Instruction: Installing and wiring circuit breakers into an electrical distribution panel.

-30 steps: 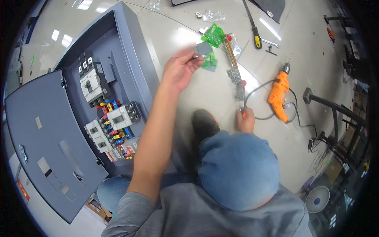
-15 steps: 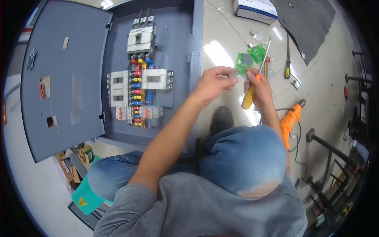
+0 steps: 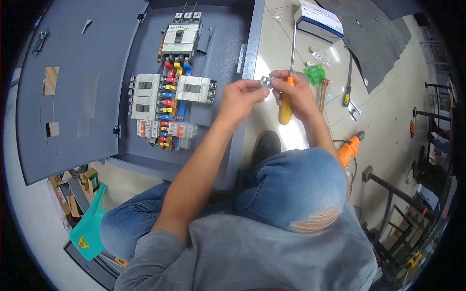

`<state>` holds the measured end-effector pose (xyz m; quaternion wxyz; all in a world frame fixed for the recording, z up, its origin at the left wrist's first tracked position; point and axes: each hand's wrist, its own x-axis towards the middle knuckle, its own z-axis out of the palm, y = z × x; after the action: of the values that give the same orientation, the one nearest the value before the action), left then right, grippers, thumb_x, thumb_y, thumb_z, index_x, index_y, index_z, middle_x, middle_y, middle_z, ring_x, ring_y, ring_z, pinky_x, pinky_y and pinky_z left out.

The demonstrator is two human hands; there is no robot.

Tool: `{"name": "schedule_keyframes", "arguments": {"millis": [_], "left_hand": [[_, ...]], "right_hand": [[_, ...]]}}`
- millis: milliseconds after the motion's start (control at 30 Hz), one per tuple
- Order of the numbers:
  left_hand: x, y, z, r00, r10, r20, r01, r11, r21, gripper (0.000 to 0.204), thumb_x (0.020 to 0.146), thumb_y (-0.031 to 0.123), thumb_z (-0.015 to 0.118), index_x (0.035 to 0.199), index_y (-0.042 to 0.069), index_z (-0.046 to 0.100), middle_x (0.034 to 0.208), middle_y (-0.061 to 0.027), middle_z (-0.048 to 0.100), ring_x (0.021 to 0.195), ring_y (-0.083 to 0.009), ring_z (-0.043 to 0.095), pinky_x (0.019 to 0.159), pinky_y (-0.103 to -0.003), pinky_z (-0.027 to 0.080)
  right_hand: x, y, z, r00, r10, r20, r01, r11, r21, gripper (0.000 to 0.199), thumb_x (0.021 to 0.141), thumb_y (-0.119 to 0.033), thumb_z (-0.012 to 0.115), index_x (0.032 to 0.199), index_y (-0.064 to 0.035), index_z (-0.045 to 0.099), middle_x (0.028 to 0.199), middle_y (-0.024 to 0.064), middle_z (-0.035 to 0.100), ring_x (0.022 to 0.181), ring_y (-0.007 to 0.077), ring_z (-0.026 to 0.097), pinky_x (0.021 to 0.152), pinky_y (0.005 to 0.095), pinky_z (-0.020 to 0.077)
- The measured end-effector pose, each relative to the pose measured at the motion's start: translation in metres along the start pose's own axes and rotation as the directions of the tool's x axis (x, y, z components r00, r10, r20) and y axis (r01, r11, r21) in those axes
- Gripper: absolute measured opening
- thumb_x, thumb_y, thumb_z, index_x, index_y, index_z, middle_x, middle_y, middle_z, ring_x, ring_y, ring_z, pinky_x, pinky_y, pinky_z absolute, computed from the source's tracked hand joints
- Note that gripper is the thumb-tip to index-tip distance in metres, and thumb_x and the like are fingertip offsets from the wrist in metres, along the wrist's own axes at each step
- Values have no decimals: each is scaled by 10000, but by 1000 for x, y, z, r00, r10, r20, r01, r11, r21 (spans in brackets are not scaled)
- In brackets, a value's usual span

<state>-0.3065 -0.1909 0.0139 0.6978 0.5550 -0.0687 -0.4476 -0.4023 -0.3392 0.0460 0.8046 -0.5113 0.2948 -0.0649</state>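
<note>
- Enclosure [image 3: 248, 63], grey metal, door [image 3: 104, 53] open: circuit breakers [image 3: 181, 40], coloured busbars [image 3: 168, 103] inside.
- Right edge: left hand [image 3: 239, 101] overlapping it; tiled floor [image 3: 383, 102] beyond.
- Small metal piece [image 3: 266, 82]: pinched between both hands; right hand [image 3: 298, 95] also grips screwdriver [image 3: 285, 109].

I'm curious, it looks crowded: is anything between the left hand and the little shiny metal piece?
Nothing visible is: the left hand has its fingertips right at the small metal piece. The right hand, holding the screwdriver, is on the piece's other side, not in between.
</note>
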Motion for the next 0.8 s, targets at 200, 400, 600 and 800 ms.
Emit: {"name": "schedule_keyframes", "arguments": {"millis": [200, 400, 600, 800], "left_hand": [[-4, 1, -5, 998, 40, 50, -45, 994, 102, 276, 809, 83, 779, 1023, -58, 676, 906, -89, 703, 807, -126, 660, 733, -251, 537], [-6, -1, -9, 995, 82, 61, -85, 994, 62, 245, 785, 85, 794, 967, -48, 698, 865, -78, 706, 774, -110, 650, 698, -235, 512], [-11, -6, -16, 990, 139, 11, -140, 990, 30, 252, 794, 61, 785, 998, -46, 683, 894, -76, 700, 801, -109, 646, 725, -237, 518], [-15, -24, -29, 962, 183, -203, -188, 982, -4, 311, 808, 31, 777, 1083, -44, 650, 955, -73, 691, 869, -106, 641, 775, -240, 522]], "right_hand": [[4, -9, -9, 992, 54, 114, -25, 970, -240, 314, 852, -151, 725, 1110, 1, 631, 762, 14, 610, 626, 86, 562, 530, 226, 450], [2, -22, 4, 994, 35, 102, 14, 898, -440, 297, 831, -136, 731, 1079, 11, 657, 726, -3, 594, 614, 75, 544, 536, 220, 441], [11, -23, 14, 985, 132, 114, -73, 906, -417, 334, 803, -117, 747, 1097, 3, 645, 751, 14, 616, 620, 79, 554, 547, 227, 464], [31, -30, 33, 935, 292, 201, -148, 837, -528, 411, 800, -113, 742, 1152, 32, 588, 772, 41, 622, 631, 82, 577, 549, 227, 478]]}}
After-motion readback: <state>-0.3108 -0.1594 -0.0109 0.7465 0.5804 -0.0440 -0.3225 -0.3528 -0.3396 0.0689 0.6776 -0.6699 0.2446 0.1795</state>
